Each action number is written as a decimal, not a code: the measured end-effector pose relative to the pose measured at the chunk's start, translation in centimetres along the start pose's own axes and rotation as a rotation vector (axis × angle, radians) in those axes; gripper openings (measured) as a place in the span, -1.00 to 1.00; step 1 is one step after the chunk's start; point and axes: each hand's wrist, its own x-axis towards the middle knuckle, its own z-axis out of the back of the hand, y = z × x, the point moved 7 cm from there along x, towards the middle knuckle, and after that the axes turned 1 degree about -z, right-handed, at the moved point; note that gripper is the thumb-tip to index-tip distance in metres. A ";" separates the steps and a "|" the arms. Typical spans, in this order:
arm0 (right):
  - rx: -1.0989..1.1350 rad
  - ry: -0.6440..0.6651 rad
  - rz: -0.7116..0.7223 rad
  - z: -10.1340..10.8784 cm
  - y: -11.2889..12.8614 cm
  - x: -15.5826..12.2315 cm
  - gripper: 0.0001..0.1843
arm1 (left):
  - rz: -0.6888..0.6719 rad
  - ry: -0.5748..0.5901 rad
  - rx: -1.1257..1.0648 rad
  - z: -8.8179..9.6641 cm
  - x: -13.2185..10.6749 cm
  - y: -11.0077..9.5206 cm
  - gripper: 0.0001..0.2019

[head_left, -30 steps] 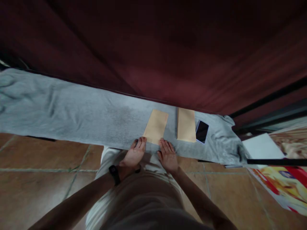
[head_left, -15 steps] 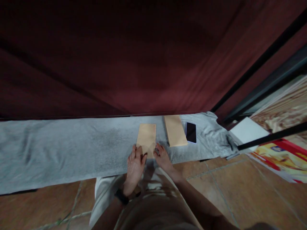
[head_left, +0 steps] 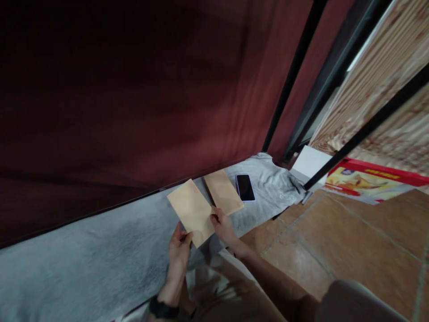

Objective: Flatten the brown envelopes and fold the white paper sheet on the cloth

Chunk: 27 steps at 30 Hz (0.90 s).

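A tan envelope (head_left: 191, 211) is lifted a little off the grey cloth (head_left: 83, 250). My left hand (head_left: 179, 250) pinches its near left corner. My right hand (head_left: 223, 226) grips its near right edge. Both hands have their fingers closed on the paper. A second tan envelope (head_left: 224, 191) lies flat on the cloth just to the right. A black phone (head_left: 245, 187) with a dark screen rests beyond it, further right. A dark watch sits on my left wrist.
A dark red curtain (head_left: 134, 98) hangs behind the cloth. Black metal bars (head_left: 365, 129) cross at the right. A white sheet (head_left: 310, 163) and a red and yellow printed box (head_left: 365, 183) lie near the cloth's right end. Brown floor tiles (head_left: 335, 250) spread to the right.
The envelope lay flat with my fingertips at its near edge; now both hands hold it raised. The view has swung so the cloth runs diagonally.
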 end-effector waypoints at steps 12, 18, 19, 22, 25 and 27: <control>-0.612 -0.200 0.089 10.7 -1.2 6.1 -0.65 | -0.012 0.262 -0.098 -14.8 3.4 -3.9 -0.33; -0.833 -0.153 0.093 10.5 -2.6 6.0 -0.67 | 0.048 0.255 -0.036 -15.3 4.9 -1.7 -0.32; -0.853 -0.145 0.102 10.4 -2.7 5.8 -0.65 | 0.049 0.259 -0.029 -15.3 5.1 -1.6 -0.33; -0.874 -0.141 0.133 10.4 -3.0 5.3 -0.61 | 0.045 0.269 0.004 -15.4 5.4 -1.7 -0.32; -0.868 -0.148 0.161 10.9 -3.3 5.0 -0.55 | 0.005 0.254 0.048 -15.4 5.7 -1.9 -0.31; -0.869 -0.173 0.162 11.8 -3.5 5.2 -0.49 | -0.032 0.235 0.069 -15.5 5.8 -2.2 -0.32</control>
